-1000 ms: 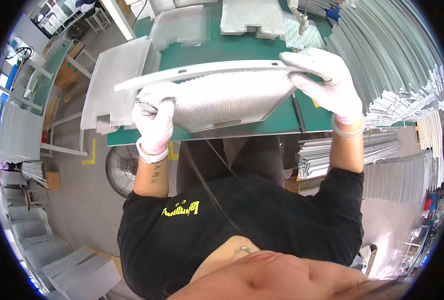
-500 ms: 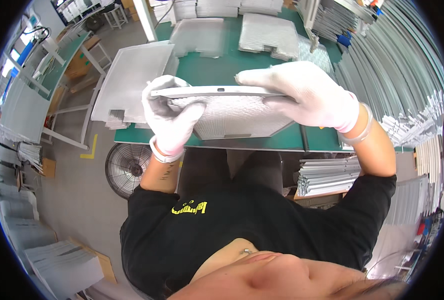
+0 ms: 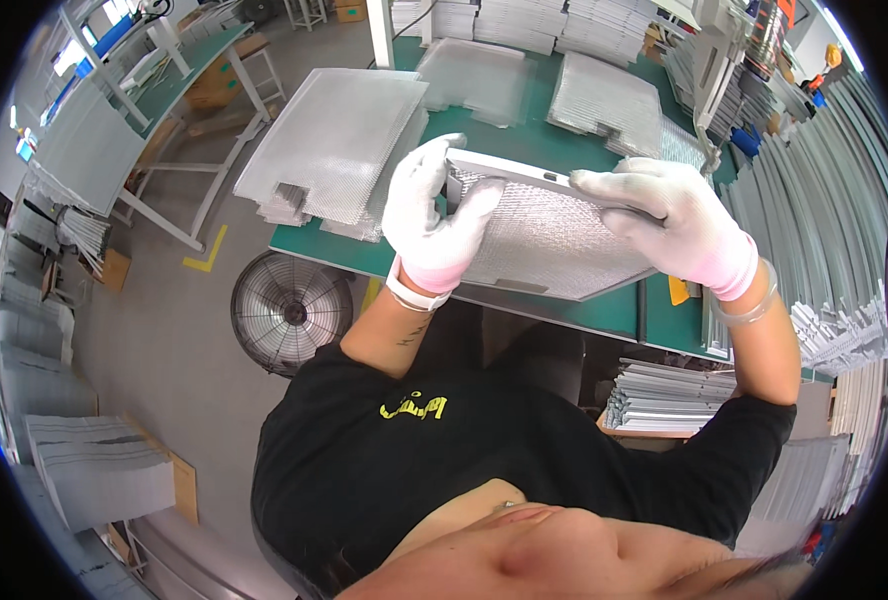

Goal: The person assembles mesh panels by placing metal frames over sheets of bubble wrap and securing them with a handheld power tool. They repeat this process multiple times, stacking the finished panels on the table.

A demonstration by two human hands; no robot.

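Observation:
Both hands wear white gloves and hold one framed metal mesh filter panel [image 3: 554,235] above the near edge of the green table [image 3: 342,250]. My left hand [image 3: 434,215] grips the panel's left end, thumb on the mesh face and fingers behind the frame. At the right end, my right hand [image 3: 676,215] pinches the frame's upper edge between fingers and thumb. The panel is tilted, its silvery mesh face toward me and its pale frame edge, with a small dark slot, uppermost. Part of its right side is hidden by my right hand.
Stacked mesh sheets [image 3: 339,140] lie on the table's left, with another mesh stack [image 3: 604,100] farther back. Long metal strips [image 3: 814,200] line the right side. A round floor fan [image 3: 292,313] stands left of my legs. Frame bars [image 3: 669,395] are piled below the table.
The view has turned, so the table and stacks sit tilted and farther right. The panel, still in both hands, now slopes down to the right and shows more of its mesh face.

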